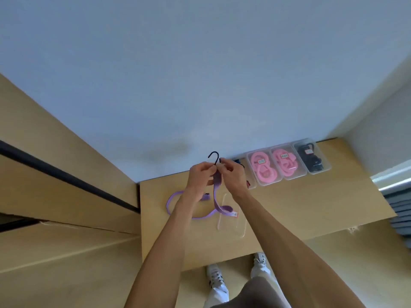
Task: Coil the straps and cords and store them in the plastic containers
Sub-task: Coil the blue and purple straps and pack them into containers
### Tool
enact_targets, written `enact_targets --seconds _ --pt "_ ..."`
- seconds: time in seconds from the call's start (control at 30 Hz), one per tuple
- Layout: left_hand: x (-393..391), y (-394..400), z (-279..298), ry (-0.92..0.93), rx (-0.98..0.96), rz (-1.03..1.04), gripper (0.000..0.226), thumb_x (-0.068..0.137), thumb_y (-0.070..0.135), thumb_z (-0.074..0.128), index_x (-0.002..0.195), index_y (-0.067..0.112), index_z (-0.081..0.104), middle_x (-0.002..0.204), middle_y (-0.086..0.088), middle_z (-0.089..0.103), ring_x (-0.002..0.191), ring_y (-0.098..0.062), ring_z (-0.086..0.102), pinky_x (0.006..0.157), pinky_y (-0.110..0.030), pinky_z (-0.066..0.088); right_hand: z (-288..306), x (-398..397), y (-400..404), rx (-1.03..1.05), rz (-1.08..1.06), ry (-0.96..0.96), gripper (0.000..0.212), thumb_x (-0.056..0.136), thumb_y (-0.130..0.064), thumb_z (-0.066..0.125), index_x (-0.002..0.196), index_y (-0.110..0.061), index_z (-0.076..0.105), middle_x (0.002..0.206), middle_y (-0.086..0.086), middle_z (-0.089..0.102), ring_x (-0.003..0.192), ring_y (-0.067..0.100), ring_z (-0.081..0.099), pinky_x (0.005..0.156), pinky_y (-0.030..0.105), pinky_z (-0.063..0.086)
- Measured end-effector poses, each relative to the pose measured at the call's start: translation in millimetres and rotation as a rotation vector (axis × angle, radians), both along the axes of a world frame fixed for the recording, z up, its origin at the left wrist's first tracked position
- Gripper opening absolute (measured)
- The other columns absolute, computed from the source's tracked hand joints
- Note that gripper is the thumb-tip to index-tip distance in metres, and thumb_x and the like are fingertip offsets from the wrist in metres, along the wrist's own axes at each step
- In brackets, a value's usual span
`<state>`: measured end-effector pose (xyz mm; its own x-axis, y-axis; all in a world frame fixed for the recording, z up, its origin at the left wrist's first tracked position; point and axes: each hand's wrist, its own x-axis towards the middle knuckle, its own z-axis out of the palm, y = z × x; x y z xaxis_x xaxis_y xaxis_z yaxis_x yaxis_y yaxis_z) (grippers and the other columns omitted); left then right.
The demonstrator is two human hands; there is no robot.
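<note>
A purple flat strap (216, 185) with a black hook (214, 156) at its top end hangs from both my hands above the wooden table (300, 207). My left hand (200, 176) and my right hand (232, 174) pinch the strap just below the hook. Its lower part loops across the table to the left, and a white-and-red tag (234, 214) sits on it. A clear, empty plastic container (232, 227) lies on the table below my right wrist.
Along the wall stand clear containers: two with coiled pink straps (263, 168) (284, 163) and one with black cord (311, 157). Another container, partly hidden behind my right hand, shows something red (248, 184). Wooden panels rise at the left.
</note>
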<state>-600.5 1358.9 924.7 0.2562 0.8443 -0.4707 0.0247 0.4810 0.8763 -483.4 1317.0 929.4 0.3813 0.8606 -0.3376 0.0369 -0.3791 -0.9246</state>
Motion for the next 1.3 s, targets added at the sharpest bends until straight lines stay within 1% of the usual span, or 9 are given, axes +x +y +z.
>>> enact_targets --seconds 0.17,0.3,0.5,0.67,0.77,0.9,1.03,1.17,1.3 --pt "10.4 8.6 52.8 0.153 0.289 0.075 0.005 0.090 0.008 0.056 0.087 0.007 0.060 0.086 -0.004 0.077 0.079 -0.023 0.075 0.073 -0.037 0.059 34.3 0.6 -18.6 -0.035 0.154 0.186 0.048 0.083 -0.034 0.075 0.122 -0.014 0.055 0.085 0.002 0.074 0.072 0.013 0.067 0.073 0.027 0.050" --pt "11.5 3.8 73.0 0.404 0.571 0.079 0.004 0.085 0.014 0.067 0.083 0.015 0.064 0.075 0.004 0.069 0.065 -0.003 0.062 0.063 -0.014 0.047 58.2 7.1 -19.5 0.059 0.271 -0.269 0.040 0.078 -0.002 0.066 0.114 -0.015 0.054 0.077 0.001 0.062 0.067 0.017 0.057 0.060 0.026 0.046" --pt "20.4 -16.6 76.7 0.706 0.770 -0.138 0.022 0.094 0.009 0.056 0.088 0.008 0.077 0.073 -0.006 0.073 0.075 -0.019 0.061 0.070 -0.030 0.045 91.4 38.0 -13.8 0.175 0.295 -0.640 0.025 0.085 -0.002 0.058 0.095 -0.013 0.078 0.096 0.000 0.076 0.087 0.021 0.067 0.073 0.034 0.054" --pt "34.6 -35.3 85.1 0.380 0.394 0.000 0.027 0.084 -0.005 0.056 0.078 0.011 0.077 0.076 0.004 0.077 0.078 -0.007 0.073 0.056 -0.011 0.040 107.4 79.0 -16.7 0.259 0.322 -0.551 0.016 0.077 -0.004 0.072 0.091 -0.008 0.076 0.085 0.002 0.075 0.076 0.014 0.065 0.069 0.020 0.052" --pt "48.4 -47.2 89.1 0.401 0.390 0.208 0.019 0.079 0.000 0.071 0.089 0.016 0.077 0.078 0.007 0.074 0.077 -0.009 0.068 0.058 -0.009 0.043 112.7 88.0 -16.4 0.255 0.422 -0.506 0.020 0.073 -0.004 0.077 0.093 -0.009 0.075 0.082 0.001 0.072 0.073 0.008 0.062 0.061 0.004 0.042" --pt "59.3 -55.8 89.7 0.546 0.448 0.258 0.032 0.076 -0.001 0.069 0.104 0.016 0.067 0.084 0.002 0.073 0.073 -0.008 0.063 0.057 -0.010 0.041 117.9 91.0 -23.3 0.279 0.530 -0.497 0.024 0.070 0.004 0.072 0.091 -0.008 0.075 0.086 0.007 0.072 0.078 0.019 0.064 0.073 0.027 0.054" --pt "61.0 -58.3 99.2 0.535 0.599 -0.066 0.031 0.077 -0.010 0.063 0.094 0.010 0.079 0.069 0.001 0.066 0.063 0.003 0.057 0.064 -0.015 0.038 126.9 95.3 -26.0 0.349 0.546 -0.494 0.023 0.074 0.007 0.064 0.083 -0.010 0.076 0.088 0.001 0.064 0.075 0.011 0.057 0.072 0.027 0.050" --pt "54.0 -57.6 113.1 0.202 0.502 -0.193 0.034 0.084 -0.018 0.057 0.106 0.003 0.073 0.081 -0.011 0.068 0.079 -0.020 0.059 0.076 -0.025 0.045 133.3 112.9 -19.5 0.321 0.468 -0.102 0.019 0.078 0.007 0.067 0.081 -0.012 0.071 0.079 -0.001 0.066 0.067 0.009 0.058 0.066 0.022 0.045" --pt "54.7 -51.6 131.1 -0.186 0.294 0.037 0.018 0.092 -0.012 0.055 0.097 0.002 0.066 0.082 -0.008 0.072 0.077 -0.021 0.063 0.076 -0.027 0.051 124.9 115.3 -19.7 0.249 0.375 0.343 0.007 0.093 -0.008 0.063 0.089 -0.011 0.067 0.078 0.008 0.065 0.065 0.018 0.060 0.062 0.028 0.046"
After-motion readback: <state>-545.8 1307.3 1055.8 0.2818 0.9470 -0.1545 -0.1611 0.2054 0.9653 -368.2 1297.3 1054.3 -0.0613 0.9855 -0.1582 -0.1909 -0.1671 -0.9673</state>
